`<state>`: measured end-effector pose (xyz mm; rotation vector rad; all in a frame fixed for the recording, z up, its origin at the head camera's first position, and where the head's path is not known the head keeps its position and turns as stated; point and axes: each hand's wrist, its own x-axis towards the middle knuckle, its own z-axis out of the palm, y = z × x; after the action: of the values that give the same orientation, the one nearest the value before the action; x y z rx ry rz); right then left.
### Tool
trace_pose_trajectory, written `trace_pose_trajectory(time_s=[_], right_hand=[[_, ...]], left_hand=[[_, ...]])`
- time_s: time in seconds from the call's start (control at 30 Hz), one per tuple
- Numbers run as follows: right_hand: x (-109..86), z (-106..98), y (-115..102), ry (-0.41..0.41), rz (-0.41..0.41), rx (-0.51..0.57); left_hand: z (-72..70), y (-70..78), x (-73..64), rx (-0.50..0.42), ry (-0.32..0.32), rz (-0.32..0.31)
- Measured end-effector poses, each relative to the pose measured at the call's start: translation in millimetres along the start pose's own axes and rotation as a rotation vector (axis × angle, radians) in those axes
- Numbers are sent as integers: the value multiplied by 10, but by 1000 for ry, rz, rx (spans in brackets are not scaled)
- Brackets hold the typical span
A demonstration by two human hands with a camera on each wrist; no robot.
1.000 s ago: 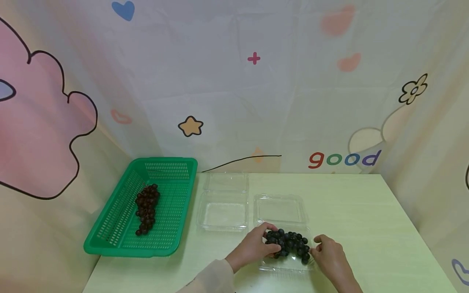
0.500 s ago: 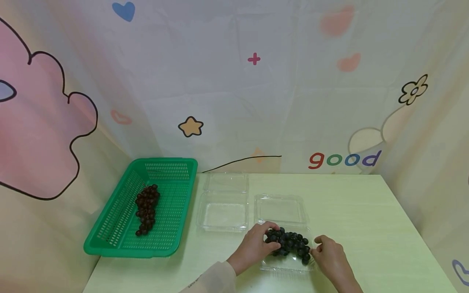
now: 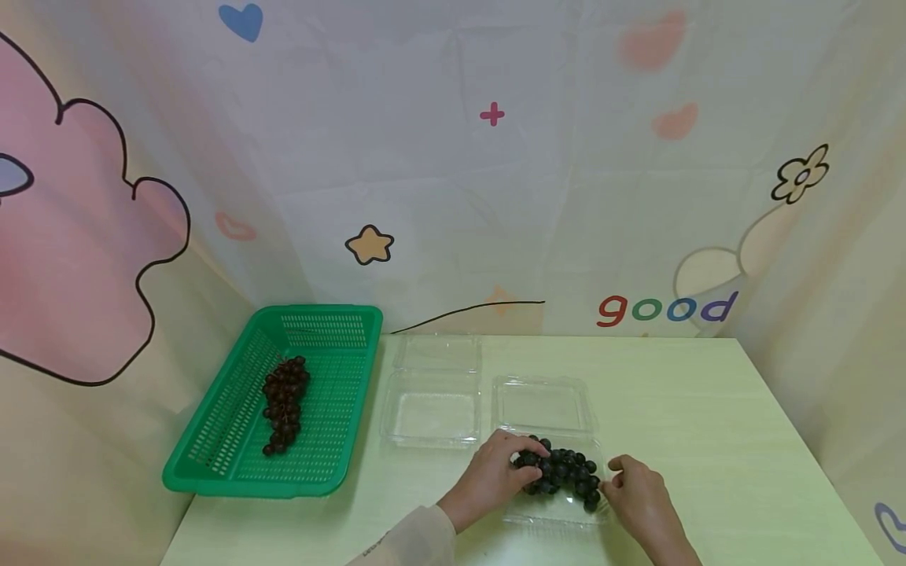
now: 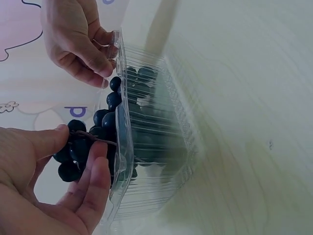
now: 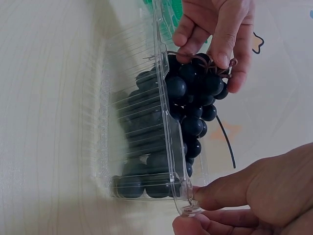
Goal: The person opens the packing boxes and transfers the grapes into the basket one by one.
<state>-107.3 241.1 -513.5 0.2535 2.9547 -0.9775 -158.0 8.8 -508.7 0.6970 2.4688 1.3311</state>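
A bunch of dark, nearly black grapes [image 3: 566, 470] lies mostly inside an opened clear plastic clamshell box [image 3: 545, 516], its left end rising above the rim. My left hand [image 3: 488, 478] grips that end, thumb and fingers around the grapes and their brown stem [image 4: 85, 134]. At the opposite end, my right hand [image 3: 640, 497] pinches the box's rim corner between thumb and fingers, as the right wrist view shows with the rim [image 5: 188, 208]. Through the ribbed side wall [image 5: 137, 112] the lower grapes show. The box's lid [image 3: 541, 405] lies folded back behind it.
On the left stands a green plastic basket [image 3: 333, 479] with a bunch of reddish-brown grapes [image 3: 285, 405] in it. Between basket and hands sits a second opened clear clamshell box [image 3: 432, 440]. A printed curtain [image 3: 439, 196] hangs behind the pale table [image 3: 708, 424].
My left fingers have shifted slightly over the dark grapes, whose left end sits a touch higher. My right hand stays at the box's rim.
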Motion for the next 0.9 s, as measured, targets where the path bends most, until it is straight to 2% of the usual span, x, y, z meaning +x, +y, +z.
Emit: trace_pose_trajectory(time_s=[0.1,0.27,0.5,0.9], right_hand=[[-1,-4,11,-7,-2,1],[-8,-9,22,-14,-3,2],[-5,-8,-1,-8,5,10],[4,-1,18,-23,22,12]], left_hand=[[-9,9,-8,-14,-21,-30],[-22,29,-3,29,-29,-59],[-42,64,6,97,-16,-70],[-50,100,3,135,-18,-104]])
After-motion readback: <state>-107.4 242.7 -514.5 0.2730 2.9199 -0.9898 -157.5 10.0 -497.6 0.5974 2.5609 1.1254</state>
